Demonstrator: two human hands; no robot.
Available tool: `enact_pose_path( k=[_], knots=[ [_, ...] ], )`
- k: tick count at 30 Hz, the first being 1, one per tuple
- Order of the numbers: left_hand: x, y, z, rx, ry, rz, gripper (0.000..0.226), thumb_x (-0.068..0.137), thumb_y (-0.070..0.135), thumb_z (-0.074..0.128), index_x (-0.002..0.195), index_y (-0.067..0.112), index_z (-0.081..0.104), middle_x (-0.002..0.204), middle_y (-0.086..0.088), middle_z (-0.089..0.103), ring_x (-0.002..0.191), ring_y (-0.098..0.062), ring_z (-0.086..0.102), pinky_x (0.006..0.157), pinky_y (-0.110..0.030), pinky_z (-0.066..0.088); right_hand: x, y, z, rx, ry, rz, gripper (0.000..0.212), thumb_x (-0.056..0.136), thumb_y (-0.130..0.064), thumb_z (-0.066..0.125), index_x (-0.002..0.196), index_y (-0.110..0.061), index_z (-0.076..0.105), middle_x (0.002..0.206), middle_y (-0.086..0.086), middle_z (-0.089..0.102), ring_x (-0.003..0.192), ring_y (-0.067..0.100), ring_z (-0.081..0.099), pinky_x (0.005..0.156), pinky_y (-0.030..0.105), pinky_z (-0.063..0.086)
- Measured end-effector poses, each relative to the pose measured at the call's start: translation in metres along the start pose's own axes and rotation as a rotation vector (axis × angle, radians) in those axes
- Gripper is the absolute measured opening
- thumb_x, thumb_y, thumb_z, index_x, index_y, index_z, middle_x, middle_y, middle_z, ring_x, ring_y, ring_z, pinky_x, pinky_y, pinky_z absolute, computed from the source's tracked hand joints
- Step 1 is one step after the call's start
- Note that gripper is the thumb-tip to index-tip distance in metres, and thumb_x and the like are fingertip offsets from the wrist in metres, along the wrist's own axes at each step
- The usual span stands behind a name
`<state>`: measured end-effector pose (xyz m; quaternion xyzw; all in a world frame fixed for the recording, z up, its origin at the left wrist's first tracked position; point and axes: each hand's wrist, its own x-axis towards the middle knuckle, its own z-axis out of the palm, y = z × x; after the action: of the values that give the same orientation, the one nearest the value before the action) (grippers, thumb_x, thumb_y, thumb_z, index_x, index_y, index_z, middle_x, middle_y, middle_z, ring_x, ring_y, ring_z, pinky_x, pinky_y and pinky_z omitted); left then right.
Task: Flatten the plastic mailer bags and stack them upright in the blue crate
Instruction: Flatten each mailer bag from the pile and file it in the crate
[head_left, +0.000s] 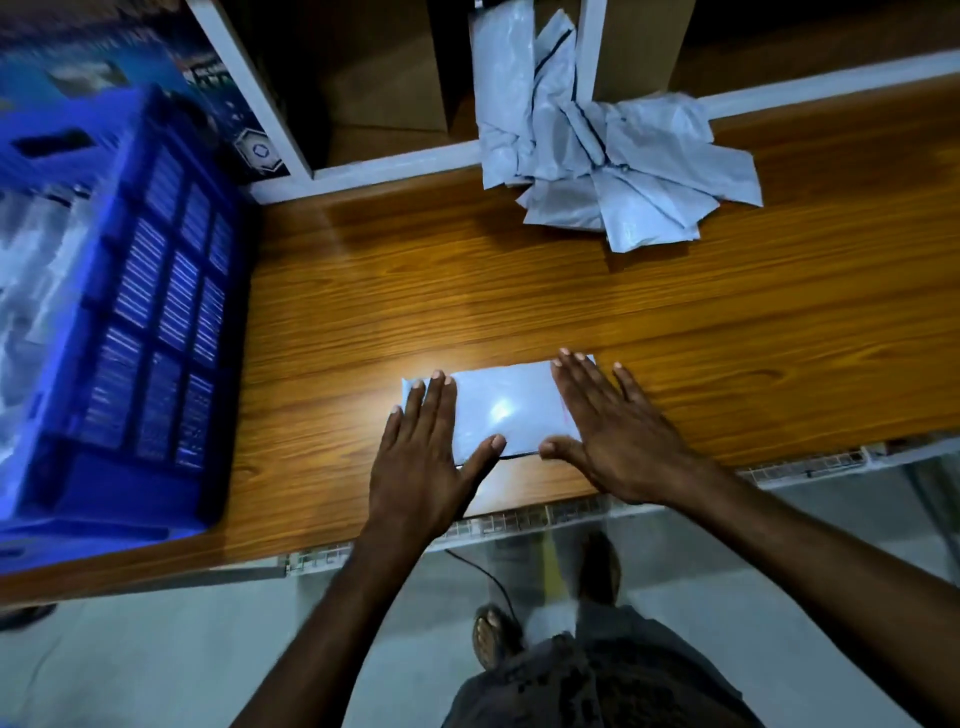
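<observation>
Wood-grain tabletop (727, 322) runs across the dim view, with white shelf framing behind it. At its left end sits the blue crate (130, 322), blurred, with pale shapes inside that may be bags; I cannot tell. Near the front edge, the left grip (421, 467) lies palm down with its fingers straight and spread, pressing the left end of one mailer bag (506, 410). That bag lies flat on the tabletop, pale grey and glossy, with a spot of glare at its middle and a dark strip along its near edge. The right grip (618, 436) presses its right end the same way, fingers splayed. The step in hand looks like flattening, and the bag shows few creases. Next it would need lifting by an edge and carrying left to stand upright in the crate. Further back and right, a heap of crumpled mailer bags (613, 171) spills from the shelf onto the tabletop.
</observation>
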<state>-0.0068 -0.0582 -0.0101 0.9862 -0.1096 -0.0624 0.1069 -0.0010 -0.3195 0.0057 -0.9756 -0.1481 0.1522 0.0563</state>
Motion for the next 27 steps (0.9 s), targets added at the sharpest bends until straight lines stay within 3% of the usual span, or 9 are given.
enact_pose_path(
  k=[5, 8, 10, 13, 16, 20, 22, 25, 27],
  knots=[
    [-0.002, 0.002, -0.015, -0.041, -0.038, 0.007, 0.094, 0.092, 0.078, -0.011, 0.165, 0.02, 0.0, 0.171, 0.005, -0.009, 0.158, -0.014, -0.014, 0.128, -0.041, -0.001, -0.011, -0.007, -0.009, 0.044, -0.017, 0.199, 0.093, 0.089, -0.08, -0.008, 0.159, -0.019, -0.018, 0.165, -0.001, -0.027, 0.151, 0.016, -0.026, 0.122, 0.052, -0.015],
    [-0.004, 0.019, -0.016, 0.018, 0.075, 0.21, 0.069, 0.107, 0.054, 0.005, 0.165, 0.018, 0.016, 0.172, 0.0, 0.006, 0.159, -0.019, -0.004, 0.128, -0.043, 0.006, -0.021, -0.043, -0.001, 0.029, 0.275, 0.16, 0.07, 0.104, -0.053, 0.002, 0.161, -0.013, 0.011, 0.169, 0.008, 0.0, 0.157, 0.022, -0.001, 0.126, 0.05, 0.0],
    [0.0, 0.033, -0.009, -0.014, 0.08, 0.289, 0.061, 0.11, 0.043, 0.013, 0.163, 0.017, 0.023, 0.171, 0.0, 0.015, 0.159, -0.02, 0.006, 0.127, -0.046, 0.015, -0.018, -0.065, 0.01, 0.1, 0.363, 0.125, 0.061, 0.107, -0.04, 0.014, 0.16, -0.011, 0.024, 0.168, 0.008, 0.014, 0.156, 0.022, 0.013, 0.126, 0.046, 0.012],
    [0.001, 0.031, 0.002, -0.065, 0.059, 0.292, 0.057, 0.111, 0.039, 0.018, 0.165, 0.019, 0.018, 0.172, 0.003, 0.012, 0.159, -0.019, 0.007, 0.127, -0.044, 0.019, -0.014, -0.07, 0.026, 0.18, 0.309, 0.15, 0.057, 0.11, -0.032, 0.027, 0.163, -0.015, 0.011, 0.17, 0.002, 0.002, 0.157, 0.017, 0.003, 0.126, 0.04, 0.013],
    [-0.01, 0.012, 0.007, -0.053, 0.077, 0.241, 0.058, 0.112, 0.041, 0.02, 0.165, 0.022, 0.012, 0.172, 0.006, 0.009, 0.159, -0.017, 0.009, 0.125, -0.037, 0.017, -0.02, -0.053, 0.032, 0.099, 0.286, 0.144, 0.063, 0.109, -0.038, 0.031, 0.163, -0.021, 0.003, 0.17, 0.0, -0.003, 0.157, 0.016, -0.001, 0.126, 0.04, 0.013],
    [-0.028, -0.012, -0.007, -0.04, 0.048, 0.126, 0.065, 0.107, 0.05, 0.009, 0.165, 0.02, 0.016, 0.17, 0.004, 0.016, 0.158, -0.017, 0.012, 0.125, -0.042, 0.022, -0.032, -0.034, 0.021, 0.065, 0.208, 0.161, 0.073, 0.102, -0.056, 0.003, 0.163, -0.017, 0.003, 0.17, 0.0, -0.002, 0.156, 0.014, -0.003, 0.127, 0.04, 0.004],
    [-0.027, -0.013, -0.018, -0.071, 0.055, 0.09, 0.066, 0.106, 0.049, 0.007, 0.164, 0.02, 0.021, 0.17, 0.005, 0.016, 0.159, -0.018, 0.01, 0.126, -0.041, 0.018, -0.032, -0.035, 0.007, 0.098, 0.214, 0.174, 0.075, 0.1, -0.055, -0.003, 0.163, -0.015, 0.007, 0.17, 0.002, 0.0, 0.157, 0.016, -0.002, 0.127, 0.039, 0.0],
    [0.0, 0.004, -0.028, -0.103, 0.121, 0.146, 0.058, 0.11, 0.039, 0.017, 0.163, 0.017, 0.025, 0.17, 0.004, 0.017, 0.159, -0.019, 0.008, 0.126, -0.038, 0.013, -0.005, -0.056, -0.013, 0.178, 0.257, 0.155, 0.065, 0.107, -0.046, 0.007, 0.162, -0.013, 0.003, 0.169, 0.003, -0.004, 0.156, 0.017, -0.005, 0.127, 0.038, 0.0],
    [0.022, 0.012, -0.023, -0.092, 0.056, 0.183, 0.059, 0.11, 0.042, 0.011, 0.165, 0.019, 0.016, 0.172, 0.004, 0.01, 0.159, -0.017, 0.001, 0.128, -0.043, 0.011, 0.015, -0.066, -0.012, 0.216, 0.209, 0.12, 0.064, 0.109, -0.047, 0.015, 0.162, -0.014, -0.002, 0.169, 0.003, -0.008, 0.156, 0.017, -0.008, 0.127, 0.039, 0.001]
  ],
)
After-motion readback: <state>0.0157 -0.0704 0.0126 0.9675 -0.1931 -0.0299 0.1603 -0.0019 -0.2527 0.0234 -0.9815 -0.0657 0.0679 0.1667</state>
